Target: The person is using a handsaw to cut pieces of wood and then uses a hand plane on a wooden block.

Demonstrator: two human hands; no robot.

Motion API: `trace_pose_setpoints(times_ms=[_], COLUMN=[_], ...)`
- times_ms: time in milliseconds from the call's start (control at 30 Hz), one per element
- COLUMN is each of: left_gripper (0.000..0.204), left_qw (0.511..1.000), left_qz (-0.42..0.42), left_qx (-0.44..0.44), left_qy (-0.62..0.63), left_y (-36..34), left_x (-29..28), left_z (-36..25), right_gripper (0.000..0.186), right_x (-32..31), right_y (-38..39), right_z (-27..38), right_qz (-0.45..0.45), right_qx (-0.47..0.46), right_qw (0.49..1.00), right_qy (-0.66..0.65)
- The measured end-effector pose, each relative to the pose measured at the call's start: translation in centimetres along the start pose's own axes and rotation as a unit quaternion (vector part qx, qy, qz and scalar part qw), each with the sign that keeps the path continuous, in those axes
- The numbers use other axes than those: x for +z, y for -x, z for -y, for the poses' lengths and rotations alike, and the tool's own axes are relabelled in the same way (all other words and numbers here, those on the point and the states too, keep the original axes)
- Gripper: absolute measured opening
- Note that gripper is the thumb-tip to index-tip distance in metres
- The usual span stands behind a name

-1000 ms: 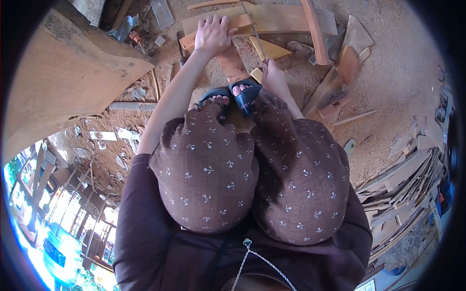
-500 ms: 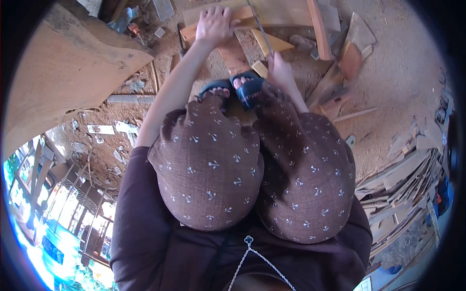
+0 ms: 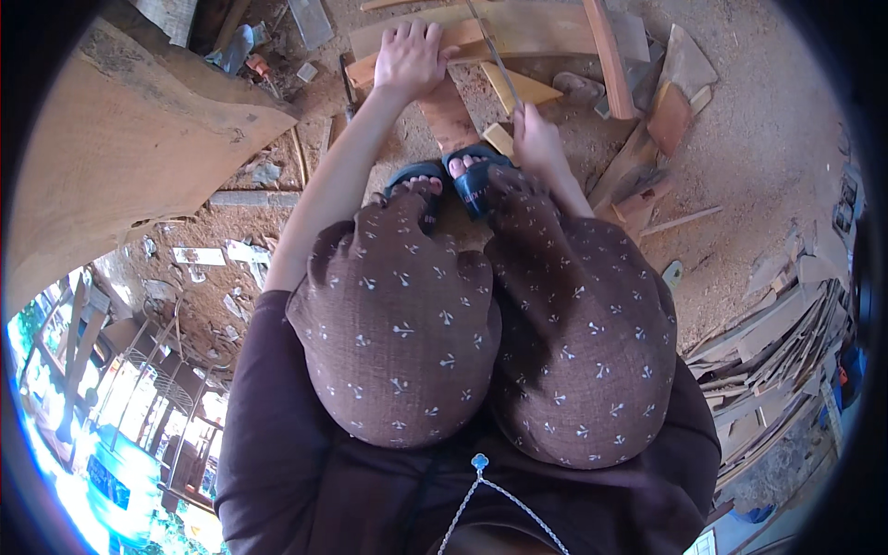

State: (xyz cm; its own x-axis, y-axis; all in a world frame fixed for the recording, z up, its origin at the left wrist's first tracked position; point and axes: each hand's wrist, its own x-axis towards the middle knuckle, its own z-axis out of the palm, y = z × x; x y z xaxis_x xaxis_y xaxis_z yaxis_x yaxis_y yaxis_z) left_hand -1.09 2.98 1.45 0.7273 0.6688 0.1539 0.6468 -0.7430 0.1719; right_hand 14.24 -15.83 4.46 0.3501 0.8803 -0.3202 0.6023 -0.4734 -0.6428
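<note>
Gripping a tool (image 3: 496,55), the right hand (image 3: 540,144) hides one end.

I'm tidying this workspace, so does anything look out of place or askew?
Pale scraps litter the ground at left, and thin wood pieces at right lie in a jumbled heap rather than stacked evenly. Near the left hand and the right hand, nothing looks clearly damaged.

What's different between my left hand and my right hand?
Your left hand lies open on a reddish wood strip; your right hand is closed around a long, thin tool. The left hand reaches farther forward than the right hand. Both are bare.
</note>
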Motion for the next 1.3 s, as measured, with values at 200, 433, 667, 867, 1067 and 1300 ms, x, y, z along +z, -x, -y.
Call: trace_pose_setpoints(times_ms=[200,433,667,867,1067,1300], left_gripper=[0.036,0.037,0.037,0.036,0.036,0.039], left_qw=[1.000,1.000,1.000,0.999,1.000,0.998], left_qz=[0.005,0.011,-0.026,0.031,0.012,0.007], left_qx=[0.000,-0.018,0.009,-0.009,-0.015,-0.052], left_qy=[-0.018,0.005,-0.005,-0.005,0.022,0.033], left_y=[-1.1,0.2,-1.1,-0.1,-0.2,-0.3], left_x=[-0.2,-0.1,-0.1,-0.8,-0.6,-0.3], left_z=[-1.1,-0.5,-0.6,-1.0,-1.1,-0.9], right_gripper=[0.022,0.021,0.026,0.021,0.021,0.021], right_x=[0.6,1.3,1.0,1.9,1.2,0.3], right_y=[-7.5,0.4,-8.7,-5.9,-4.6,2.5], right_z=[2.7,-0.3,3.1,1.9,2.9,0.8], right_qz=[-0.053,-0.006,-0.048,-0.039,-0.045,-0.011], right_qx=[-0.012,-0.019,-0.031,-0.045,-0.006,0.054], right_qw=[0.998,1.000,0.998,0.998,0.999,0.998], right_qy=[0.030,-0.001,0.006,-0.011,-0.006,0.015])
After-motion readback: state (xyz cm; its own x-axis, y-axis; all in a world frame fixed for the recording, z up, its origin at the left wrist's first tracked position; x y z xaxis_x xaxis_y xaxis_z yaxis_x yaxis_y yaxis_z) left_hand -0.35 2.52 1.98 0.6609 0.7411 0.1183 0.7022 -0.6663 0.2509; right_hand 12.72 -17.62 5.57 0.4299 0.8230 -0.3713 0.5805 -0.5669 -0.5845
